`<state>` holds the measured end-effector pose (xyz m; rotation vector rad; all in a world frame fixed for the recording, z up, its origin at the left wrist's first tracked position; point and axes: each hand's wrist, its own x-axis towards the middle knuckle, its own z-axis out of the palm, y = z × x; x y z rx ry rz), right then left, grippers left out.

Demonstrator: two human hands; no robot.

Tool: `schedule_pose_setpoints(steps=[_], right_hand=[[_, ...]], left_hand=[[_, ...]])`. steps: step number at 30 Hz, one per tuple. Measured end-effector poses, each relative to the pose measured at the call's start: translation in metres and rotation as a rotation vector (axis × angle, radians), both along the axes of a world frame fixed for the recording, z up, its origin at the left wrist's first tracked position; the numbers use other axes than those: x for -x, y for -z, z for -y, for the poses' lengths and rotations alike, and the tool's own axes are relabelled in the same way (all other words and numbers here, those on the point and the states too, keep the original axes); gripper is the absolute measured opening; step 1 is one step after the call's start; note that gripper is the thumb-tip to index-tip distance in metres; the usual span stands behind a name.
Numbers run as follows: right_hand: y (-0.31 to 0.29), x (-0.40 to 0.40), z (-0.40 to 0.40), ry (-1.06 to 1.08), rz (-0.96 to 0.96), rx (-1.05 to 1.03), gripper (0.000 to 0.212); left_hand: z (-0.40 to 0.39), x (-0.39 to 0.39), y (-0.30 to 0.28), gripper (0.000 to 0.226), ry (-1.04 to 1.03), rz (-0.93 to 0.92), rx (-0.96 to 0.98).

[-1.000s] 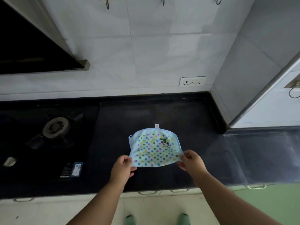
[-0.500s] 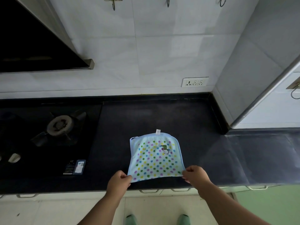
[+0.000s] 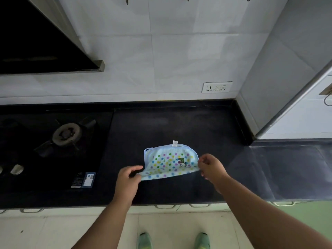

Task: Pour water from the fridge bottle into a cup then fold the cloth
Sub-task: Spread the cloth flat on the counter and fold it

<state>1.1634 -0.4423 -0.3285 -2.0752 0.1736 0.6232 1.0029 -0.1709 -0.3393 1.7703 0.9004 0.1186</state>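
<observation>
While the pale blue polka-dot cloth (image 3: 169,161) lies partly on the black countertop (image 3: 179,126), its near edge is lifted off the stone and held between 2 hands. At the cloth's near left corner, the left hand (image 3: 128,178) pinches the fabric between thumb and curled fingers. By the near right corner, the right hand (image 3: 211,167) has its fingers drawn narrowly together against the cloth's edge, seemingly pinching it, though the contact itself is hidden behind the knuckles. Between the 2 hands the raised edge sags slightly, and the dotted side faces up, with a small cartoon print near the right side. At the cloth's far edge a small white tag (image 3: 174,143) sticks out, resting on the counter, and the far rim shows a blue border with a loop at the left.

Left of the cloth, well apart from it, a gas burner (image 3: 67,133) sits in the dark hob (image 3: 53,159), with a sticker label (image 3: 88,179) near the hob's front right corner and a pale knob (image 3: 17,169) at the far left. On the white tiled wall behind the counter is a socket plate (image 3: 217,87). An angled black range hood (image 3: 41,42) hangs above the hob. Below the counter edge, 2 green shoes (image 3: 173,240) stand on the pale floor.
</observation>
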Motion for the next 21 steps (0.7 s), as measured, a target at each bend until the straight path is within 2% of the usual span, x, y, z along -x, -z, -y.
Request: schedule_pose_setpoints(steps=[3, 6, 11, 15, 18, 21], right_hand=[[-0.009, -0.01, -0.005, 0.035, -0.035, -0.035, 0.013], [0.003, 0.013, 0.006, 0.003, -0.073, 0.061, 0.01], [0.025, 0.057, 0.032, 0.024, -0.304, 0.063, 0.013], [0.022, 0.048, 0.029, 0.2, -0.385, -0.134, 0.012], [0.016, 0.023, 0.011, 0.3, -0.348, -0.304, 0.012], [0.011, -0.003, -0.015, 0.345, -0.279, -0.442, 0.024]], left_hand=[[0.0, -0.006, -0.003, 0.032, 0.142, -0.087, -0.041], [0.01, 0.012, 0.004, 0.023, 0.2, -0.199, -0.049], [0.025, 0.051, 0.025, 0.018, 0.116, -0.357, 0.192], [0.021, 0.041, 0.025, 0.019, -0.152, -0.237, 0.356], [0.013, 0.01, 0.021, 0.019, -0.323, -0.092, 0.45], [0.003, -0.024, 0.01, 0.023, -0.382, 0.085, 0.537]])
